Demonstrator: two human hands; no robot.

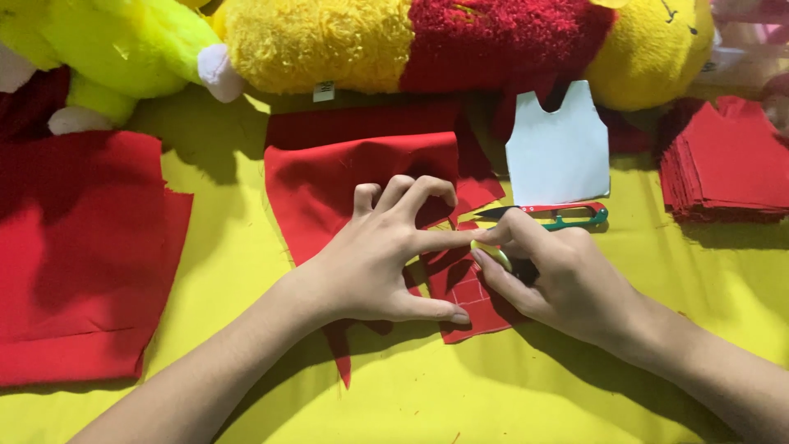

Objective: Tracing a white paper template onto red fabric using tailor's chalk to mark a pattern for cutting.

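Observation:
My left hand (386, 259) presses down on a small red cloth piece (470, 302) with spread fingertips; thumb and index finger pin its edges. My right hand (555, 275) pinches a small pale yellow chalk (491, 253) against that cloth, right beside my left index fingertip. Faint lines show on the small piece. It lies over a larger folded red cloth (345, 181) on the yellow surface (460, 395).
A red-and-green thread snip (546, 214) lies just behind my right hand. A white vest-shaped paper pattern (559, 148) sits behind it. A stack of cut red pieces (727, 164) is at the right, a big red cloth (74, 255) at the left, plush toys (370, 41) along the back.

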